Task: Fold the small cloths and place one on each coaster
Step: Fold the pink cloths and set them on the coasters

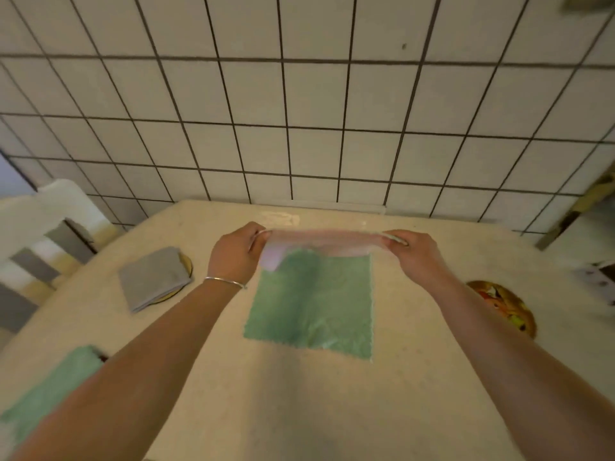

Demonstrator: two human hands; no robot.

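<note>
A pale pink cloth (pixel 324 242) is stretched in the air between my hands, blurred by motion. My left hand (pixel 234 252) pinches its left end and my right hand (pixel 416 254) pinches its right end. Below it a green cloth (pixel 316 311) lies flat and unfolded on the beige table (pixel 299 394). At the left a folded grey cloth (pixel 153 277) sits on a round coaster (pixel 186 261). A folded green cloth (pixel 50 390) lies at the near left, partly behind my left forearm. A round patterned coaster (pixel 506 307) lies bare at the right.
A tiled wall (pixel 299 128) rises right behind the table's far edge. Grey and white blocks (pixel 60 247) stand off the table's left side. Some printed item (pixel 595 277) shows at the right edge.
</note>
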